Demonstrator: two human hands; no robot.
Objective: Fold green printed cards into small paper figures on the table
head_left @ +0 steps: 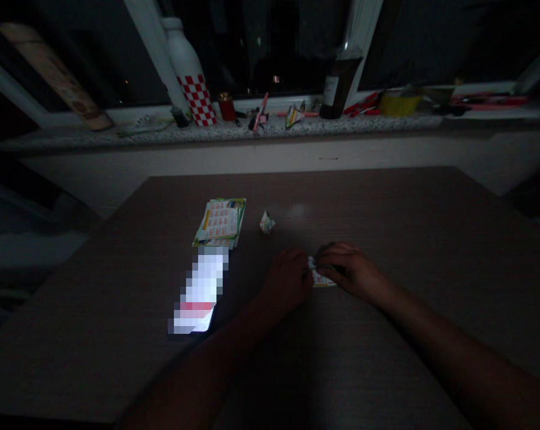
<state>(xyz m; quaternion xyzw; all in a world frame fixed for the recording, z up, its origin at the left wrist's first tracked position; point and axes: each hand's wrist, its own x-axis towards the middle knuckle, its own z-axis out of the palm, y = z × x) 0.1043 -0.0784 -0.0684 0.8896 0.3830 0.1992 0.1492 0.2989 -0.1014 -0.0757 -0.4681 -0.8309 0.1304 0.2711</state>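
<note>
Both my hands rest on the dark table near its middle, pressed onto a small piece of printed paper. My left hand is curled, its fingertips at the paper's left edge. My right hand lies over the paper's top and right side with fingers bent down onto it. Most of the paper is hidden under the fingers. A small folded paper shape stands just beyond my left hand. A stack of printed paper sheets lies further left.
A lit phone screen lies on the table left of my left arm. The windowsill behind holds a red-and-white checked bottle, a dark bottle, a small red jar, another folded paper shape and assorted clutter. The room is dim.
</note>
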